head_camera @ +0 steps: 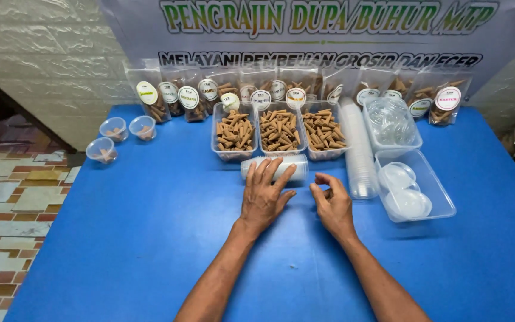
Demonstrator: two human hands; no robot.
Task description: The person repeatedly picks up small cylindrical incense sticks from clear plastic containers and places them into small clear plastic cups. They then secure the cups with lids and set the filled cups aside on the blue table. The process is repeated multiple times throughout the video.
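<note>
1. Both forearms come in over the near edge of the blue tabletop (120,238), side by side near its middle.
2. Left hand (263,197) lies palm down, fingers spread and straight; its fingertips rest on the cup stack (274,169), so its grip is open and laid on the stack rather than closed around it.
3. Right hand (332,203) sits just beside the left one, fingers curled loosely toward the thumb. Its grip is half closed and looks empty; it is apart from the stack.
4. That stack of clear cups lies on its side just beyond the left hand, its long axis running parallel to the near edge. The left hand is the nearer one; the stack's right end lies just off the right fingertips.
5. Beyond the stack stand three tubs of brown cones (279,131).
6. Toward the right edge lie a longer cup stack (359,149) and a lid tray (436,185).
7. Labelled bags (189,98) line the far edge, and three small cups (114,128) sit near the far left corner.
</note>
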